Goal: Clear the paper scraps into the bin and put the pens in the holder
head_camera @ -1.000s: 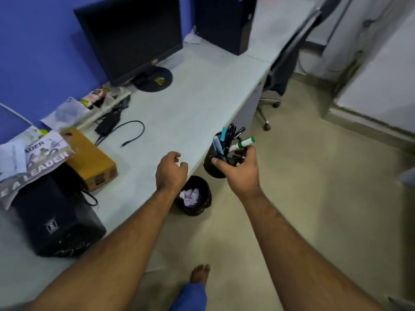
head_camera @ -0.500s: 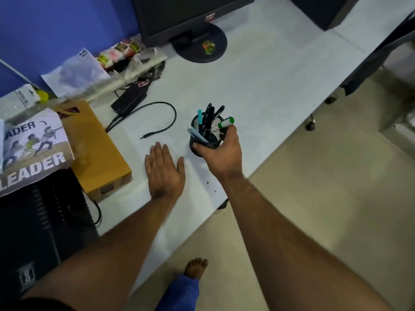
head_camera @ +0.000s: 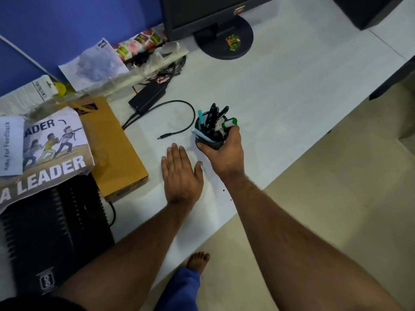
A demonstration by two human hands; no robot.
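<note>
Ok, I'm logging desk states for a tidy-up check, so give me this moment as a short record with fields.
right hand: gripping the pen holder
left hand: flat on the desk, empty
pen holder: black mesh, on the desk, holding several pens and a green-capped marker
loose pens on desk: none seen
paper scraps on desk: none seen
nearby: cable beside the holder
bin: out of view

The right hand [head_camera: 224, 153] wraps the near side of the black mesh holder [head_camera: 212, 140], hiding its lower wall and whether its base touches the desk [head_camera: 280, 90]. The monitor [head_camera: 202, 12] is cut off by the top edge of the frame, and the black speaker [head_camera: 51, 239] runs off the lower left. The poster [head_camera: 51, 158] at left loses its first letters to the frame's edge.
</note>
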